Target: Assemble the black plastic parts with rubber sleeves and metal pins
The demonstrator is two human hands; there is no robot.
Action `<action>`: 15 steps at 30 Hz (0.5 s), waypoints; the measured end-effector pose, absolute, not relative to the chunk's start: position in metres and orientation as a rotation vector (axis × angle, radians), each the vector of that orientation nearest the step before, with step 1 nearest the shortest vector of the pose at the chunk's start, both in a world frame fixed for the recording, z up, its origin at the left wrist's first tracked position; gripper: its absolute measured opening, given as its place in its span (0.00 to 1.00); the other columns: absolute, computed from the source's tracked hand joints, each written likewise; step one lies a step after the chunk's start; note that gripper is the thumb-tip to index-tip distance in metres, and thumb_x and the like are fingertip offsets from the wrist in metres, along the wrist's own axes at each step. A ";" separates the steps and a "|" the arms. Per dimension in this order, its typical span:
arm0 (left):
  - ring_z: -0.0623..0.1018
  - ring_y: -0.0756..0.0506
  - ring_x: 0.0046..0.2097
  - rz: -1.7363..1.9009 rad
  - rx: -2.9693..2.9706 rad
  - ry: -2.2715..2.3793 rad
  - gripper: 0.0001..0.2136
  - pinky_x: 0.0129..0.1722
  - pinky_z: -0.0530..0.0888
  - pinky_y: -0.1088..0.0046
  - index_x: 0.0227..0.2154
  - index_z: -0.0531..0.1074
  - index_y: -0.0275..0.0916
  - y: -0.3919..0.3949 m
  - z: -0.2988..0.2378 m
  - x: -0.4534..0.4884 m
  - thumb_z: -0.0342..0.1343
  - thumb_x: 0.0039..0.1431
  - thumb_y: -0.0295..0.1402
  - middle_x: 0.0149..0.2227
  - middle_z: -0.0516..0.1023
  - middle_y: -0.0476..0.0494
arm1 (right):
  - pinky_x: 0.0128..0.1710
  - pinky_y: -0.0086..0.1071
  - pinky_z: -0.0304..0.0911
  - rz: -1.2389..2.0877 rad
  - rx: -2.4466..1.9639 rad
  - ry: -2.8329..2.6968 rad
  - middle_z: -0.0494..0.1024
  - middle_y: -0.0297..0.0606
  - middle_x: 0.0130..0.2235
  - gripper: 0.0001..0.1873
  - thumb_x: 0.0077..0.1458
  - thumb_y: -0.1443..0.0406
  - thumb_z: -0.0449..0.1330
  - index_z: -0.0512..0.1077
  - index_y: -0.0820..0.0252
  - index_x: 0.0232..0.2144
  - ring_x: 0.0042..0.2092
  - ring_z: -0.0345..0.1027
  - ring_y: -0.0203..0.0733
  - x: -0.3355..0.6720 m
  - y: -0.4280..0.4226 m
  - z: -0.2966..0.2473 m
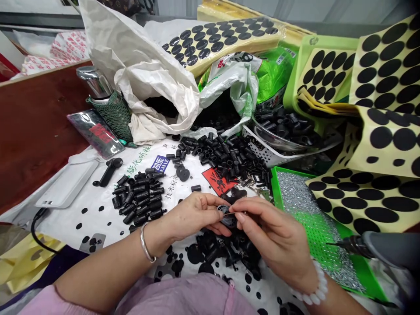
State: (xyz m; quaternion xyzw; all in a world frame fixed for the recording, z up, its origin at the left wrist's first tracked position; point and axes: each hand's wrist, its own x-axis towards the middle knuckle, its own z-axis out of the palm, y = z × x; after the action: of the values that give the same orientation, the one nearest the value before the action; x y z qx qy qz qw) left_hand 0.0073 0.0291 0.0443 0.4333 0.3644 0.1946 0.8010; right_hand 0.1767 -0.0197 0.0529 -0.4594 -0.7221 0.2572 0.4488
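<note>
My left hand [193, 214] and my right hand [267, 234] meet low in the middle of the view. The left hand's fingers are closed round a small round black plastic part [227, 215]. My right hand pinches a thin screw [231, 213] against that part. Just beyond the hands lies a loose heap of short black plastic tubes [226, 155]. A tidier pile of assembled black tubes [139, 197] sits to the left. More black parts [226, 253] lie under the hands.
A green tray of small silver screws [308, 210] lies right of my hands, an electric screwdriver [377, 247] over its near end. Yellow sheets of black round pads [377, 192] stack at right and back. A white basket [278, 151], crumpled bags [147, 74], a netted flask [108, 103], a phone [67, 183].
</note>
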 end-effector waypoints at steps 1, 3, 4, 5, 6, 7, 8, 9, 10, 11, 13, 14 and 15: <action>0.79 0.47 0.29 0.427 0.930 0.794 0.12 0.32 0.74 0.76 0.38 0.71 0.32 0.028 0.045 0.007 0.58 0.49 0.29 0.27 0.77 0.44 | 0.33 0.27 0.68 0.520 -1.122 -1.854 0.74 0.37 0.35 0.09 0.52 0.73 0.55 0.70 0.59 0.36 0.35 0.70 0.34 0.176 -0.020 0.052; 0.79 0.47 0.30 0.449 0.939 0.816 0.13 0.33 0.74 0.75 0.39 0.70 0.32 0.028 0.047 0.006 0.58 0.49 0.30 0.28 0.76 0.44 | 0.35 0.28 0.66 0.366 -1.098 -1.946 0.73 0.38 0.35 0.11 0.51 0.75 0.54 0.69 0.61 0.37 0.37 0.68 0.34 0.176 -0.021 0.051; 0.79 0.47 0.30 0.456 0.951 0.817 0.14 0.34 0.74 0.75 0.40 0.70 0.32 0.027 0.048 0.005 0.58 0.49 0.30 0.27 0.76 0.45 | 0.34 0.27 0.66 0.314 -1.094 -1.978 0.72 0.39 0.35 0.12 0.51 0.76 0.54 0.69 0.62 0.38 0.37 0.67 0.34 0.176 -0.022 0.051; 0.79 0.47 0.31 0.460 0.972 0.813 0.14 0.34 0.74 0.75 0.41 0.70 0.32 0.027 0.048 0.003 0.58 0.50 0.30 0.26 0.75 0.46 | 0.34 0.27 0.65 0.270 -1.093 -2.007 0.72 0.40 0.36 0.12 0.51 0.76 0.54 0.69 0.63 0.38 0.37 0.67 0.34 0.176 -0.023 0.050; 0.79 0.47 0.31 0.460 0.999 0.802 0.15 0.34 0.73 0.75 0.42 0.69 0.33 0.026 0.048 0.001 0.57 0.50 0.30 0.24 0.74 0.48 | 0.33 0.27 0.65 0.231 -1.093 -2.032 0.71 0.40 0.36 0.12 0.51 0.76 0.54 0.69 0.64 0.38 0.36 0.67 0.34 0.176 -0.024 0.050; 0.79 0.47 0.32 0.458 1.027 0.790 0.16 0.34 0.73 0.76 0.43 0.69 0.33 0.025 0.047 -0.001 0.57 0.50 0.30 0.23 0.73 0.49 | 0.33 0.27 0.65 0.198 -1.093 -2.055 0.71 0.41 0.35 0.12 0.51 0.76 0.54 0.69 0.65 0.38 0.36 0.66 0.34 0.177 -0.026 0.050; 0.79 0.47 0.33 0.457 1.055 0.779 0.17 0.34 0.73 0.75 0.45 0.68 0.33 0.024 0.047 -0.004 0.57 0.51 0.29 0.23 0.73 0.49 | 0.33 0.27 0.65 0.170 -1.092 -2.077 0.71 0.42 0.35 0.11 0.51 0.76 0.54 0.69 0.66 0.38 0.36 0.66 0.35 0.177 -0.028 0.050; 0.78 0.46 0.34 0.457 1.079 0.773 0.18 0.35 0.72 0.75 0.46 0.68 0.33 0.022 0.046 -0.006 0.57 0.51 0.29 0.24 0.73 0.49 | 0.32 0.27 0.65 0.139 -1.087 -2.099 0.71 0.42 0.35 0.12 0.51 0.76 0.54 0.70 0.66 0.38 0.35 0.66 0.35 0.177 -0.029 0.050; 0.78 0.46 0.34 0.460 1.101 0.774 0.18 0.35 0.72 0.74 0.47 0.67 0.33 0.020 0.045 -0.008 0.56 0.51 0.29 0.26 0.74 0.48 | 0.31 0.28 0.65 0.106 -1.081 -2.119 0.71 0.42 0.34 0.12 0.51 0.75 0.55 0.70 0.66 0.39 0.35 0.66 0.36 0.177 -0.031 0.051; 0.78 0.46 0.35 0.463 1.126 0.777 0.18 0.36 0.72 0.74 0.48 0.67 0.34 0.018 0.044 -0.010 0.55 0.52 0.29 0.29 0.75 0.46 | 0.30 0.28 0.65 0.073 -1.074 -2.137 0.72 0.42 0.34 0.12 0.50 0.75 0.55 0.70 0.65 0.39 0.34 0.66 0.36 0.176 -0.032 0.050; 0.77 0.47 0.35 0.477 1.219 0.795 0.17 0.37 0.72 0.73 0.49 0.66 0.35 0.015 0.041 -0.013 0.53 0.54 0.28 0.32 0.75 0.45 | 0.29 0.29 0.64 0.039 -1.072 -2.156 0.72 0.41 0.32 0.12 0.51 0.75 0.55 0.70 0.65 0.38 0.32 0.65 0.36 0.174 -0.033 0.049; 0.77 0.48 0.35 0.484 1.291 0.808 0.17 0.37 0.72 0.73 0.49 0.66 0.36 0.013 0.040 -0.013 0.51 0.55 0.28 0.32 0.75 0.46 | 0.28 0.29 0.64 0.056 -1.086 -2.154 0.72 0.41 0.32 0.11 0.51 0.75 0.54 0.70 0.65 0.38 0.32 0.65 0.36 0.172 -0.034 0.048; 0.76 0.49 0.34 0.491 1.374 0.824 0.16 0.37 0.72 0.73 0.49 0.66 0.37 0.012 0.039 -0.014 0.51 0.56 0.28 0.32 0.75 0.46 | 0.28 0.29 0.64 0.097 -1.107 -2.142 0.72 0.41 0.32 0.10 0.51 0.75 0.54 0.70 0.64 0.37 0.31 0.66 0.36 0.171 -0.034 0.046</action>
State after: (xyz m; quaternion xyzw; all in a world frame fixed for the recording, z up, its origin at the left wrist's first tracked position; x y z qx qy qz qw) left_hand -0.0136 0.0121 0.0391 0.6095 0.3654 0.2176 0.6690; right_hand 0.1709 -0.0337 0.0463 -0.4288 -0.8293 0.0376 0.3563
